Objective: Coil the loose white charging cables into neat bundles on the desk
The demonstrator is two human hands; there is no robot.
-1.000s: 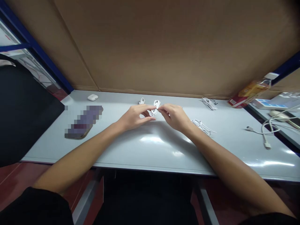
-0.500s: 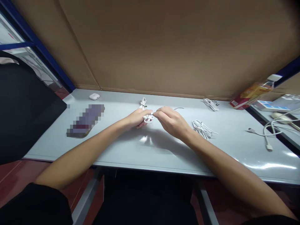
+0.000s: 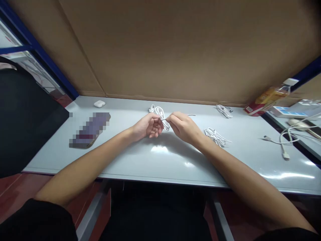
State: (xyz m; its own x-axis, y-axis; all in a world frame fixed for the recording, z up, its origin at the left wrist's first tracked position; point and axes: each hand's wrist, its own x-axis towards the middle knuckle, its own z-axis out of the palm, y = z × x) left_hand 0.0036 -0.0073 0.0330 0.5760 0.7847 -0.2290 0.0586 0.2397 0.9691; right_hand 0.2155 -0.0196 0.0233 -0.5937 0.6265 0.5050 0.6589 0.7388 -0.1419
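A coiled white cable [image 3: 165,124] is between my hands, with a black twist tie [image 3: 163,119] across its middle. My left hand [image 3: 149,127] is turned palm up, its thumb and forefinger closed at the coil beside the tie; its other fingers curl loosely. Whether those fingertips grip the tie too, I cannot tell. From the right, my right hand [image 3: 183,125] pinches the tie's end between thumb and forefinger. Just behind my left hand, a bundled white cable [image 3: 151,109] lies on the table, partly covered by the held coil.
On the grey table [image 3: 140,164] lie two more coiled cables [image 3: 217,137], a loose black tie [image 3: 192,115], a white earbud case [image 3: 99,103] and a blurred-out phone [image 3: 91,130]. A bottle [image 3: 271,97] leans at right near loose cables [image 3: 286,155]. Cardboard [image 3: 160,50] stands behind.
The coil has turned and spread between my hands, its loops now showing beyond the fingers. My left hand has rolled palm up, while my right still pinches the tie.
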